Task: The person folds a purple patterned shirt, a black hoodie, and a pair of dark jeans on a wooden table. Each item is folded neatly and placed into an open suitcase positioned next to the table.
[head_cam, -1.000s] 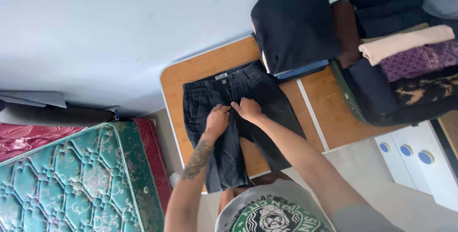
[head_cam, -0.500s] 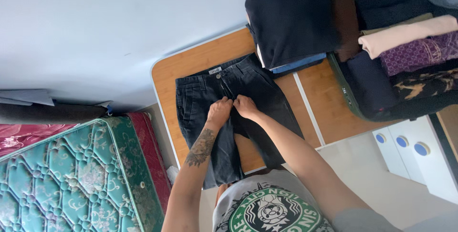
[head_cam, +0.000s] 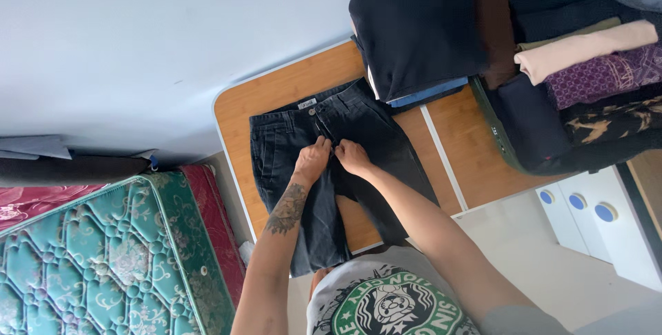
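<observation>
**Both hands at the fly of the dark shorts**

The dark denim shorts [head_cam: 331,169] lie flat on the wooden desk [head_cam: 276,94], waistband away from me, legs pointing back toward my body and hanging a little over the near edge. My left hand [head_cam: 312,160] and right hand [head_cam: 353,156] meet at the middle of the front, just below the waistband button, fingertips curled in and pinching the cloth on either side of the fly. Whether I have the zip tab itself between my fingers I cannot tell; it is too small and dark to make out.

What could go wrong, as I judge it: the leg ends droop off the desk edge, so a tug toward me may drag the whole garment off. Pulling unevenly with one hand would twist the front and wrinkle it. The tall stack of folded clothes [head_cam: 414,25] stands just beside the waistband's right corner, so a shove forward might nudge it.

Both forearms reach out from my chest and converge, the left one tattooed, wrists low over the fabric, knuckles up.
</observation>
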